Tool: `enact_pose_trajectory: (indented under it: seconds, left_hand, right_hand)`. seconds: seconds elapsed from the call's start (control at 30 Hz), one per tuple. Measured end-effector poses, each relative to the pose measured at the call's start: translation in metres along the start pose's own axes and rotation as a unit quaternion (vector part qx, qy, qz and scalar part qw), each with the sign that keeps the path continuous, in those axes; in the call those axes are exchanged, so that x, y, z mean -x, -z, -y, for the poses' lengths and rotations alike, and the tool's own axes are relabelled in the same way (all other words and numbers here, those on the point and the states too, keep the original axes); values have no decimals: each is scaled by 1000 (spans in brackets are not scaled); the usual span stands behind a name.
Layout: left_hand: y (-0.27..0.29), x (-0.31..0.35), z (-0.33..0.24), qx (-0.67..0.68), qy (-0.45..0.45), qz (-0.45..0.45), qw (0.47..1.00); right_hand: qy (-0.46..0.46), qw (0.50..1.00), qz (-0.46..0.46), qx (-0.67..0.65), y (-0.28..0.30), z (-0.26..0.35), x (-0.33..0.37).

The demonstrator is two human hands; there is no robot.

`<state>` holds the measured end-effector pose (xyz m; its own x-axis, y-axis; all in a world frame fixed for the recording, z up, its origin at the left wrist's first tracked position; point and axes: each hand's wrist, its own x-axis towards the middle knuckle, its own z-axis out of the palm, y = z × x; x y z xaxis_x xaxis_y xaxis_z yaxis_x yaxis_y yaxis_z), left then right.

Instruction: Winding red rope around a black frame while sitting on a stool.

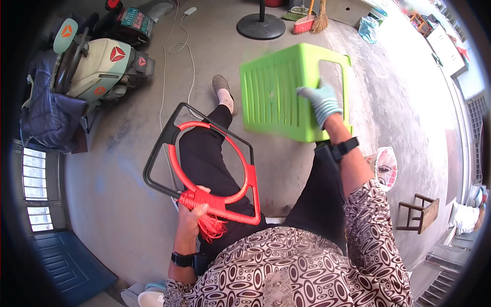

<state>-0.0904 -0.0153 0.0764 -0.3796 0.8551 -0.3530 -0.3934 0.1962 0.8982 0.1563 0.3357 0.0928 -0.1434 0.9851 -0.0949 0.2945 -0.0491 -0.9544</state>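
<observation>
My left hand is bare and closed on the lower edge of a black rectangular frame partly wrapped in red cord. A round ring, also wound with red, sits inside that frame, and a bundle of loose red strands hangs beneath my fingers. My right hand, in a striped knitted glove, grips a bright green plastic stool by the edge of its open side. The stool is tilted, its slatted side facing left, and looks slightly blurred. My right fingers are partly hidden by the stool.
A scooter with a dark padded cover stands at the left. A white cable runs over the concrete floor near my foot. Ahead are a round black pole base and brooms. To the right is a small wooden stool.
</observation>
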Motion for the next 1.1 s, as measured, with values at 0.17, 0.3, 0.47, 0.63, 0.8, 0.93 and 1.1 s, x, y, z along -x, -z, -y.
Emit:
enact_pose_trajectory:
  seconds: [0.17,0.3,0.47,0.63,0.8,0.93,1.1]
  left_hand:
    - [8,-82,-1,-29,17,-29,999]
    - [-10,-98,8,-42,20,-44,998]
    - [-13,-98,4,-11,12,-35,999]
    - [-43,-97,-10,-24,5,-41,999]
    - [-52,-96,-1,-14,-1,-43,999]
    - [-52,-78,5,-18,-15,-54,998]
    - [-64,5,1,1,-19,-38,999]
  right_hand:
    - [19,988,91,121,-91,-51,-83]
    - [-34,984,153,87,-82,-59,-115]
    - [-88,951,219,-202,-46,-77,-138]
    - [-204,944,97,-239,-12,-129,-167]
    - [-203,978,15,-34,26,-214,-157]
    - [-201,974,-57,91,24,-233,-92]
    - [-202,943,-31,264,39,-185,15]
